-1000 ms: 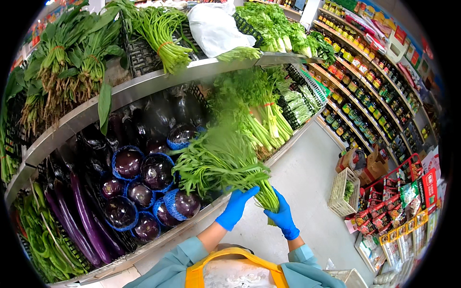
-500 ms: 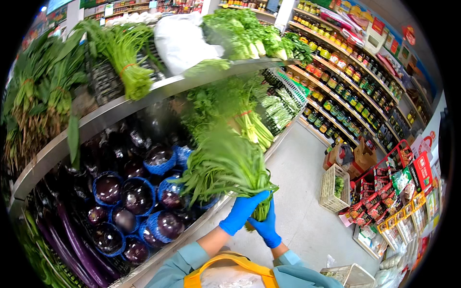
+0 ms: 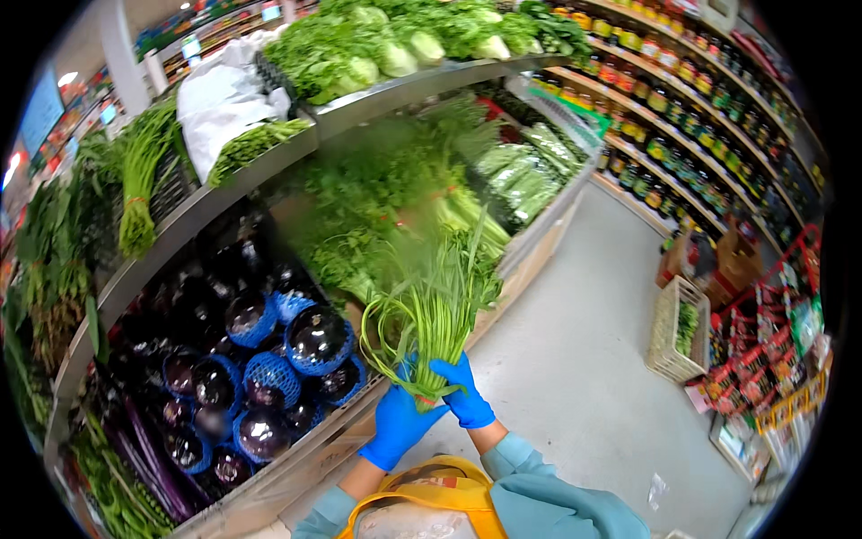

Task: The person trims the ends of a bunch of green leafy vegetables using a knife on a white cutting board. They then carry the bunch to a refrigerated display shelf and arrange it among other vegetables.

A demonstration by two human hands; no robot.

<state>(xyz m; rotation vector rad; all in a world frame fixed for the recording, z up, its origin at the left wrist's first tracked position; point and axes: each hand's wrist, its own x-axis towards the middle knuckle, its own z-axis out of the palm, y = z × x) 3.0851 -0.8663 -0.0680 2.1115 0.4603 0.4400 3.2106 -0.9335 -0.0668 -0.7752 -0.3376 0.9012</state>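
Left hand (image 3: 400, 425) and right hand (image 3: 465, 393), blue-gloved, both closed round the lower stems of one bunch of greens (image 3: 438, 310), held upright before the body; step in hand, as judged: steadying the gathered bunch; next move would seem to call for keeping the stems together. Beyond: netted eggplants (image 3: 316, 334), left; heaped celery (image 3: 355, 207), past the bunch, crowding that space; metal rail (image 3: 386, 101), a likely barrier; lettuce (image 3: 350, 45), above it.

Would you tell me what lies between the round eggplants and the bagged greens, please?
The head view shows leafy bunches between eggplants and bagged greens.
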